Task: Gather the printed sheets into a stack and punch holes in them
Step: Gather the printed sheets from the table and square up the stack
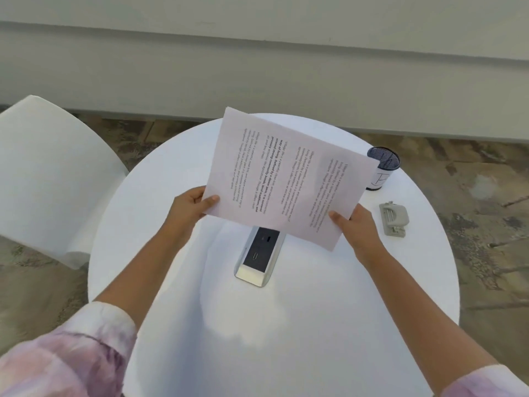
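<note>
Above round table (315,325): printed sheets (286,179) held tilted, left hand (187,207) and right hand (353,223) pinching near corners; hole punch (392,218) right of sheets, on table.

Two bare forearms; left sleeve (65,356) pink-lilac and white tie-dye, cuff pushed up below elbow; right sleeve (486,382) same fabric, barely visible.

Office or lounge, I judge: round white table (372,282) with built-in power socket (259,253), pen cup (382,169) at my far right edge, white chair (51,173).
</note>
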Tool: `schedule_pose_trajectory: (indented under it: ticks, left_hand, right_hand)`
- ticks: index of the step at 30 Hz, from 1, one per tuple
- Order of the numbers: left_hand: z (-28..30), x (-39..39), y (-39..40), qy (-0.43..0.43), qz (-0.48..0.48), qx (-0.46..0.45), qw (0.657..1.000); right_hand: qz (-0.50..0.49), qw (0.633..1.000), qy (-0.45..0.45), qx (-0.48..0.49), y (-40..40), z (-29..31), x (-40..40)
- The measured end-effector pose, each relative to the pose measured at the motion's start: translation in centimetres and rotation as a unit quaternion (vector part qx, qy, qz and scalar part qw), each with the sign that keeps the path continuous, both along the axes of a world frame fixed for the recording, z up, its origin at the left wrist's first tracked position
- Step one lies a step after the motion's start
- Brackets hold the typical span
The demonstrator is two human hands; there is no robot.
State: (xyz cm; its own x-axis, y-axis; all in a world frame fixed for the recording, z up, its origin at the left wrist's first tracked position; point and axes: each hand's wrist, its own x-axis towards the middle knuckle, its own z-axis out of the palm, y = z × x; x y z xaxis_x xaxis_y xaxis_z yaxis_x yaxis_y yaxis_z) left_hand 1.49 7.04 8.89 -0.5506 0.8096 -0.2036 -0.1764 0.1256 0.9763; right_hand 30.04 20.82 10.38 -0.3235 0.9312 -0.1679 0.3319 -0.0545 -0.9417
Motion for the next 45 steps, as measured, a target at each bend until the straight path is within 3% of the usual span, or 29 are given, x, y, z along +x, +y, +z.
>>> schedule_pose_trajectory:
  ticks: [7, 14, 19, 24, 28, 33, 36, 40, 45]
  left_hand:
    - [2.0, 0.6, 1.2, 0.086, -0.050, -0.019, 0.995]
    - [0.3, 1.4, 0.1, 0.052, -0.020, -0.027, 0.998]
    - [-2.0, 2.3, -0.6, 0.078, -0.049, -0.081, 0.992]
    - [-1.7, 2.1, -0.7, 0.075, -0.031, -0.066, 0.995]
    - [-2.3, 2.4, -1.2, 0.060, -0.033, -0.066, 0.996]
    - [-2.9, 3.1, -1.3, -0.018, -0.012, -0.071, 0.997]
    - [-3.4, 3.9, -1.6, -0.092, -0.032, -0.070, 0.993]
    - [-4.4, 5.9, -1.7, -0.165, -0.023, -0.050, 0.985]
    - [-4.5, 9.0, -1.9, -0.283, -0.015, -0.017, 0.959]
  right_hand:
    - [0.013, 0.999, 0.038, 0.020, -0.3, 0.2, -0.9]
    - [0.024, 0.999, 0.029, -0.005, -1.5, -1.7, -0.8]
    - [0.042, 0.999, -0.010, -0.013, -2.1, -3.1, -0.9]
    - [0.027, 1.000, 0.007, -0.013, -1.8, -3.1, -1.2]
    - [0.009, 0.997, -0.075, 0.012, -1.4, -4.1, -1.4]
    - [-0.059, 0.992, -0.113, 0.009, -1.3, -5.7, -1.1]
    - [-0.099, 0.987, -0.092, -0.086, -1.7, -6.2, -1.1]
    - [-0.071, 0.960, 0.038, -0.267, -2.5, -6.6, -1.8]
    - [-0.047, 0.952, 0.142, -0.267, -2.9, -6.2, -3.0]
